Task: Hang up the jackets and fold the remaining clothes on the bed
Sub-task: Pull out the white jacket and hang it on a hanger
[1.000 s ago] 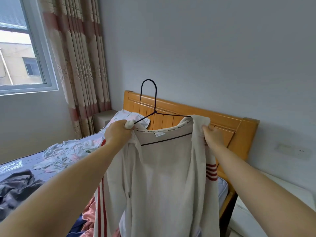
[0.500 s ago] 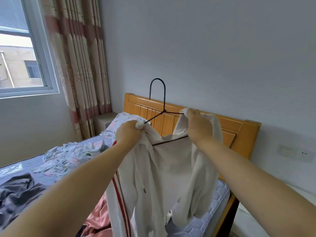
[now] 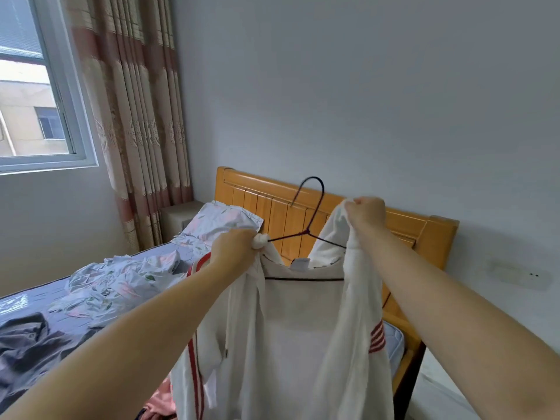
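Risk noted: L hand (image 3: pixel 233 248) gripped jacket (image 3: pixel 303 328) shoulder w/ hanger (image 3: pixel 312 207) end, R hand (image 3: pixel 365 215) clutched other shoulder above wire, where fabric could miss & slide off.

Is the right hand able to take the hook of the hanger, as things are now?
Probably not yet: the right hand grips the jacket cloth, so it is full. The hook stands bare close beside it, nothing between; once it lets the cloth go, it likely could.
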